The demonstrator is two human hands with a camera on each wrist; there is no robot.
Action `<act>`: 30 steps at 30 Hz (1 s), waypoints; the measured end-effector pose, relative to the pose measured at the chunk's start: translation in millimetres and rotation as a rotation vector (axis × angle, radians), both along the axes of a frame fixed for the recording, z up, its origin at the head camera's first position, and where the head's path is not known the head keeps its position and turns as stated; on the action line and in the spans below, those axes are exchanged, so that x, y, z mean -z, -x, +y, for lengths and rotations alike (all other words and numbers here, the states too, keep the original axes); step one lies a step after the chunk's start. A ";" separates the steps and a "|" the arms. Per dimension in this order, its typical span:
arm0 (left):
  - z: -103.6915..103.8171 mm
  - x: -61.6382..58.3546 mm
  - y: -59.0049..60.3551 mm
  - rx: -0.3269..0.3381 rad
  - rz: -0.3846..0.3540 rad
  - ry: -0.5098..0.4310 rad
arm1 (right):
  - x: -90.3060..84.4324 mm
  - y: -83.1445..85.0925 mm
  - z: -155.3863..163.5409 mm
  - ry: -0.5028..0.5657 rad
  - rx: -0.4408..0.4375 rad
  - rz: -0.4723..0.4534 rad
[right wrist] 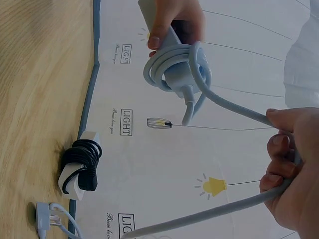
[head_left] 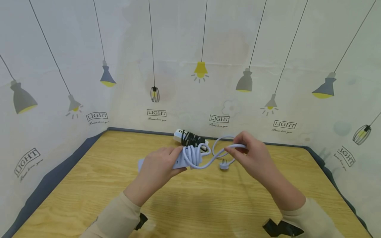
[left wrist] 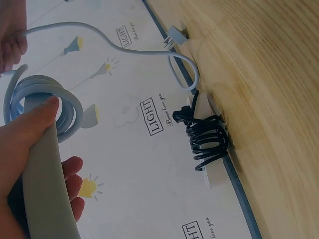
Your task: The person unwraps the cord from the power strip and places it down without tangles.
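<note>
A white power strip (head_left: 180, 161) is held in my left hand (head_left: 159, 165), the thumb along its top and the fingers curled beneath. Several loops of its white cord (right wrist: 172, 56) are wound around the strip's far end. My right hand (head_left: 253, 156) grips the same cord to the right, with a length stretched between the two hands. From the right hand the cord runs down to its plug (head_left: 224, 164), which lies on the table with its prongs up. In the left wrist view the strip (left wrist: 47, 184) passes between thumb and fingers.
A second white power strip (head_left: 178, 135) lies at the table's back edge, with a black cord (left wrist: 208, 139) wrapped around it. The wooden table (head_left: 190, 201) meets a lamp-printed cloth backdrop (head_left: 178, 43) at the back and sides.
</note>
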State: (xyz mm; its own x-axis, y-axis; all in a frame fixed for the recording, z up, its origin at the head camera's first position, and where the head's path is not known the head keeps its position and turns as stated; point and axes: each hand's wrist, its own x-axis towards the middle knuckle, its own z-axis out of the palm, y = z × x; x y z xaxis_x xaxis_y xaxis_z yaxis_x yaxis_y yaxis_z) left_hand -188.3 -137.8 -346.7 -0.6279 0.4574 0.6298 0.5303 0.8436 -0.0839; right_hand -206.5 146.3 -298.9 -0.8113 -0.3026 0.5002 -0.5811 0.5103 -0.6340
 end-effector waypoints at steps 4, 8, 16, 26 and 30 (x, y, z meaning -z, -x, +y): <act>-0.2 0.9 -0.1 -0.011 0.008 0.029 | -0.8 1.5 1.5 0.122 -0.042 -0.035; 0.8 3.2 0.4 -0.011 0.015 0.057 | -0.8 2.2 0.4 0.218 -0.066 -0.010; 3.6 6.3 -1.9 0.027 0.007 0.068 | -1.5 8.5 -2.5 0.319 -0.102 0.056; 2.8 2.2 -6.8 0.077 0.013 0.031 | 0.6 21.2 3.1 0.291 -0.083 0.086; 1.7 0.2 -9.4 0.077 0.010 0.023 | 4.8 28.3 8.6 0.271 -0.087 0.069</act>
State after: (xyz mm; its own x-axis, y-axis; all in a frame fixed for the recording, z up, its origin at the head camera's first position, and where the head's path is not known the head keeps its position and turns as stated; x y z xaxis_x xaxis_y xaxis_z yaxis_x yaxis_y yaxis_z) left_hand -178.8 -136.1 -346.9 -0.5842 0.5184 0.6245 0.5922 0.7984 -0.1088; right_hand -234.8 154.9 -303.6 -0.7493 -0.2177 0.6254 -0.6619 0.2744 -0.6975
